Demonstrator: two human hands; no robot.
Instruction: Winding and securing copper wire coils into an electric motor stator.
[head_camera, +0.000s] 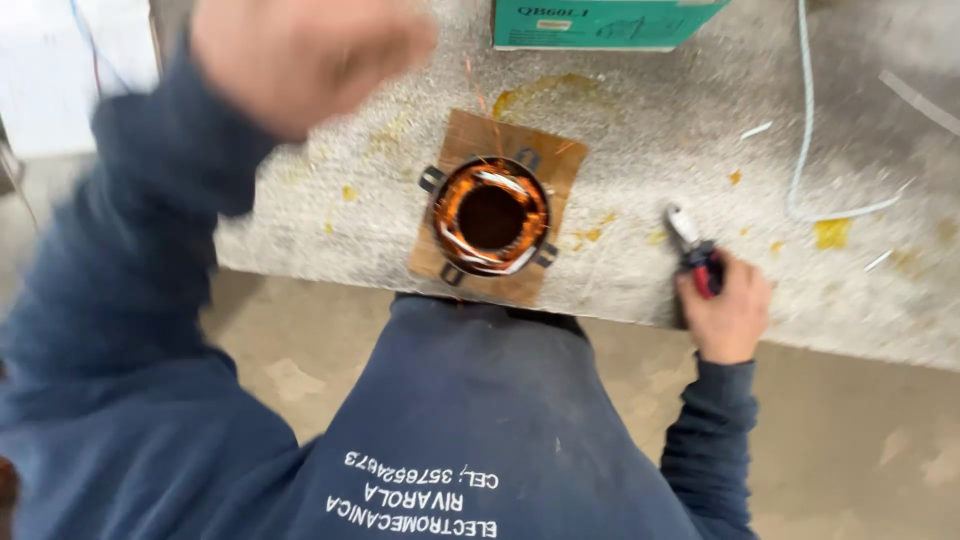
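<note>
- Down on the grey bench (700, 120), right at its near edge, my right hand (728, 305) is clamped round red-handled pliers (695, 250), their metal nose pointing up and away from me across the top.
- Up at the top left, my left hand (300, 55) is raised close to the camera, blurred; it looks loosely curled, and I can't tell whether anything is in it.
- Between the two hands sits the stator (490, 217), a round metal shell with copper windings glowing orange around a dark bore, small lugs sticking out at its sides.
- It's resting on a brown cardboard square (470, 135), set a bit askew, its near edge at the bench edge.
- Neither hand touches the stator; the pliers are off to its right, near but clear of it.
- Beyond it, at the far edge, a green and white box (600, 22) is partly out of frame.
- A pale cord (805, 110) snakes down the right side of the bench, and yellowish stains and scraps dot the surface.
- Below, my dark blue sweatshirt (470, 400) fills the foreground, white lettering on it, over a tan floor (860, 440).
</note>
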